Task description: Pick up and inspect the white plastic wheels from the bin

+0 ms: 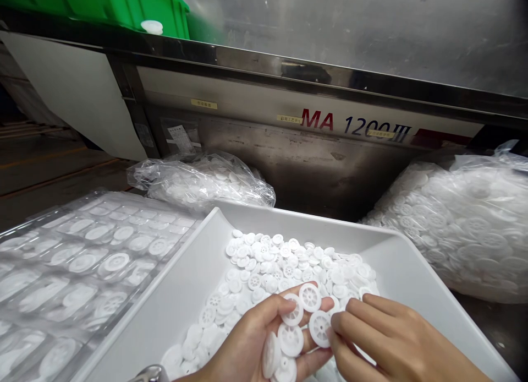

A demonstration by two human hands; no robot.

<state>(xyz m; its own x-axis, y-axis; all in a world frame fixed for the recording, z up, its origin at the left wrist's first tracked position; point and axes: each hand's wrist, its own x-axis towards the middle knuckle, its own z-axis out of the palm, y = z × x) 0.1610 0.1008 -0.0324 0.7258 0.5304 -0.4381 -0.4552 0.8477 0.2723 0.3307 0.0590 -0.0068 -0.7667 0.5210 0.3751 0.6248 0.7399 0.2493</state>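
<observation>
Several white plastic wheels (290, 339) with spokes lie in the cupped palm and fingers of my left hand (251, 338), whose thumb presses on one of them. My right hand (388, 332) pinches the edge of another white wheel (320, 328) beside the left fingertips. Both hands are over a light grey bin (313, 219) that holds a heap of the same white wheels (284, 261). A metal band (150, 374) shows at my left wrist. The lower edge of the view cuts off part of both hands.
Left of the bin stands a clear compartment tray (82, 261) with white wheels in its pockets. Clear bags of white parts lie behind (206, 178) and to the right (474, 228). Behind is a metal counter (264, 60) bearing a green crate (103, 7).
</observation>
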